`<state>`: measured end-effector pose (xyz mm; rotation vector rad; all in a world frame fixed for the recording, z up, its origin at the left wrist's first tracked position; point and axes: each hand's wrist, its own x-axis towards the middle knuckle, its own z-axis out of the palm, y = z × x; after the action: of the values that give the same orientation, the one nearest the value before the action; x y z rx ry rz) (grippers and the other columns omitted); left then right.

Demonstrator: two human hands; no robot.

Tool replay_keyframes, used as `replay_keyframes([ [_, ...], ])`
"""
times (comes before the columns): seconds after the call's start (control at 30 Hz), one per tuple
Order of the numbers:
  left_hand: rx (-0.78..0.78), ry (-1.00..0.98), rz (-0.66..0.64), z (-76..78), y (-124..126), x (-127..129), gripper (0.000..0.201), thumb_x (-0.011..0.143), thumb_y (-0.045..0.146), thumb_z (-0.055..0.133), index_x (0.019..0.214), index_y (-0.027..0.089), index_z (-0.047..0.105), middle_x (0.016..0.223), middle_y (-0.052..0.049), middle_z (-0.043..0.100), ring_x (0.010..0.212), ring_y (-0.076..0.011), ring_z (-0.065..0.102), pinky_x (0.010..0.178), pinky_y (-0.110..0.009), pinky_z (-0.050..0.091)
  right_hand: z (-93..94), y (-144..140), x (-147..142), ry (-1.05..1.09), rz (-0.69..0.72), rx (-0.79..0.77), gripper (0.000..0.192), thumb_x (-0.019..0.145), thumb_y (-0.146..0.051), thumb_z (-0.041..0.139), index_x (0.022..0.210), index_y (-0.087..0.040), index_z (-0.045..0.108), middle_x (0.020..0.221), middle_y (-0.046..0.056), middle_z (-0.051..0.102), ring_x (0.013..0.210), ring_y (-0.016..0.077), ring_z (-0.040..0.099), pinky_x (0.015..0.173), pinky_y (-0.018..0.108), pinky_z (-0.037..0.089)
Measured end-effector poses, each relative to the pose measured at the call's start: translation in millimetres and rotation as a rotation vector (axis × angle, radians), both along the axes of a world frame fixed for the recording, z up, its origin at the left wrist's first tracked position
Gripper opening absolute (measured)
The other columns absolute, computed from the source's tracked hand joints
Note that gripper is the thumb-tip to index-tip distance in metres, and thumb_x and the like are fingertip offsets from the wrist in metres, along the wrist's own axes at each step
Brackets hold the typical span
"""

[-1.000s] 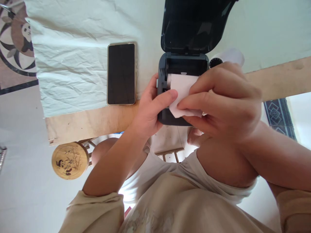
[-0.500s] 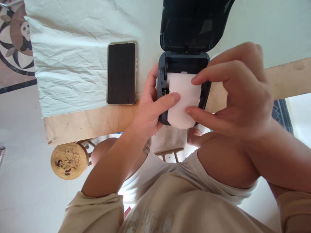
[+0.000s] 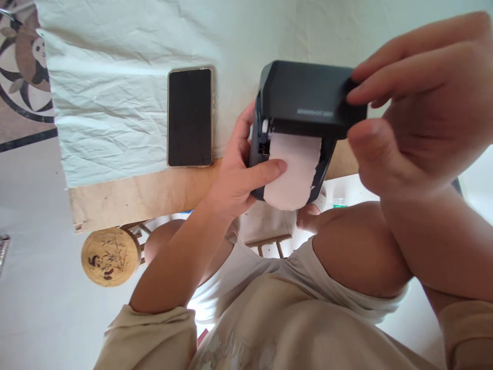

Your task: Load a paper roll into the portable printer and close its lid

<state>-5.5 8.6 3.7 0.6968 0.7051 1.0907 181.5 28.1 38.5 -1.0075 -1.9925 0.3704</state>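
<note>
A dark portable thermal printer (image 3: 259, 149) sits in my left hand (image 3: 242, 177), at the table's front edge. My left fingers wrap its left side, and the thumb presses on the white paper (image 3: 295, 174) that sticks out towards me. The paper's right edge is ragged. The printer's hinged lid (image 3: 308, 92) stands partway up over the far end of the paper, hiding the inside behind it. My right hand (image 3: 419, 108) pinches the lid's right corner between thumb and fingers.
A phone (image 3: 190, 118) lies face up to the left on a wrinkled pale cloth (image 3: 111, 103). The bare wooden table edge (image 3: 146, 198) runs below it. A round wooden stool (image 3: 111, 256) with a panda picture stands at lower left.
My right hand has left the paper and moved up and right to the lid. The lid has swung from wide open down towards me. My left hand keeps its hold.
</note>
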Motion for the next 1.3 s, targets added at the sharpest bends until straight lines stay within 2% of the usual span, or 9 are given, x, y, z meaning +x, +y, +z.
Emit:
replay_keyframes([
  [0.07, -0.022, -0.014, 0.027, -0.2, -0.4, 0.3, 0.065, 0.076, 0.014, 0.067, 0.134, 0.026, 0.041, 0.099, 0.001, 0.064, 0.081, -0.0122, 0.067, 0.067, -0.022, 0.056, -5.0, 1.8, 1.4, -0.014, 0.042, 0.123, 0.024, 0.087, -0.034, 0.053, 0.094, -0.011, 0.059, 0.103, 0.003, 0.052, 0.103, 0.0034, 0.048, 0.088, 0.021, 0.042],
  [0.13, -0.03, -0.04, 0.03, -0.1, -0.7, 0.5, 0.064, 0.075, 0.014, 0.067, 0.133, 0.026, 0.041, 0.096, 0.001, 0.064, 0.078, -0.0116, 0.066, 0.065, -0.021, 0.056, -8.3, 4.5, 1.4, -0.034, 0.097, 0.113, 0.026, 0.085, -0.035, 0.056, 0.095, -0.011, 0.061, 0.106, 0.005, 0.049, 0.1, 0.0023, 0.047, 0.083, 0.019, 0.042],
  [0.27, 0.018, -0.069, 0.037, 0.4, -1.8, 2.8, 0.05, 0.075, 0.016, 0.067, 0.12, 0.025, 0.048, 0.094, 0.002, 0.064, 0.077, -0.0101, 0.065, 0.062, -0.019, 0.054, -7.5, 2.9, -0.7, 0.006, 0.071, -0.096, 0.041, 0.087, -0.04, 0.051, 0.118, -0.013, 0.053, 0.124, 0.006, 0.041, 0.096, 0.0009, 0.048, 0.065, 0.012, 0.042],
  [0.37, 0.042, -0.093, 0.055, 1.3, -2.4, 6.1, 0.038, 0.077, 0.029, 0.068, 0.11, 0.022, 0.051, 0.1, -0.001, 0.063, 0.081, -0.0118, 0.064, 0.063, -0.02, 0.053, -6.6, -3.6, -1.7, 0.001, 0.066, -0.285, 0.054, 0.088, -0.047, 0.049, 0.133, -0.019, 0.04, 0.133, 0.004, 0.036, 0.088, -0.0021, 0.048, 0.054, 0.008, 0.04],
  [0.5, 0.034, -0.076, 0.052, 5.5, -2.8, 9.0, 0.047, 0.081, 0.047, 0.062, 0.118, 0.021, 0.048, 0.096, -0.006, 0.063, 0.072, -0.0134, 0.063, 0.055, -0.021, 0.049, -9.4, -8.2, -1.9, -0.026, 0.078, -0.374, 0.062, 0.086, -0.054, 0.049, 0.138, -0.024, 0.034, 0.128, 0.004, 0.04, 0.078, -0.0049, 0.044, 0.056, 0.006, 0.041],
  [0.63, -0.028, -0.06, 0.062, 14.6, -3.2, 10.8, 0.03, 0.084, 0.034, 0.059, 0.106, 0.016, 0.053, 0.08, -0.004, 0.062, 0.06, -0.01, 0.059, 0.048, -0.018, 0.045, -11.5, -6.5, -3.6, -0.031, 0.136, -0.386, 0.065, 0.084, -0.052, 0.054, 0.138, -0.023, 0.031, 0.127, 0.004, 0.038, 0.073, -0.0078, 0.041, 0.053, 0.003, 0.035],
  [0.8, -0.137, -0.084, 0.114, 22.7, -2.7, 13.8, 0.02, 0.079, 0.019, 0.054, 0.099, 0.013, 0.052, 0.071, -0.002, 0.058, 0.056, -0.0081, 0.056, 0.047, -0.015, 0.044, -8.0, -6.6, -4.5, -0.052, 0.128, -0.384, 0.06, 0.084, -0.042, 0.055, 0.135, -0.022, 0.031, 0.131, 0.003, 0.036, 0.076, -0.0083, 0.042, 0.056, 0.002, 0.041],
  [1.1, -0.018, -0.085, -0.021, 8.5, -1.6, 3.3, 0.027, 0.083, 0.023, 0.061, 0.107, 0.015, 0.052, 0.085, -0.001, 0.061, 0.064, -0.0061, 0.059, 0.053, -0.016, 0.048, 4.4, -6.8, 3.2, -0.173, 0.119, -0.406, 0.063, 0.083, -0.035, 0.06, 0.137, -0.023, 0.031, 0.126, 0.003, 0.042, 0.075, -0.0091, 0.046, 0.061, 0.0, 0.045],
  [1.3, 0.017, -0.056, 0.084, 5.4, -3.3, 10.6, 0.026, 0.082, 0.021, 0.056, 0.108, 0.019, 0.054, 0.074, 0.002, 0.058, 0.054, -0.005, 0.055, 0.045, -0.013, 0.041, -3.9, -8.4, 2.2, -0.139, 0.121, -0.308, 0.055, 0.085, -0.038, 0.057, 0.136, -0.027, 0.041, 0.125, 0.001, 0.045, 0.112, 0.0032, 0.051, 0.068, 0.002, 0.049],
])
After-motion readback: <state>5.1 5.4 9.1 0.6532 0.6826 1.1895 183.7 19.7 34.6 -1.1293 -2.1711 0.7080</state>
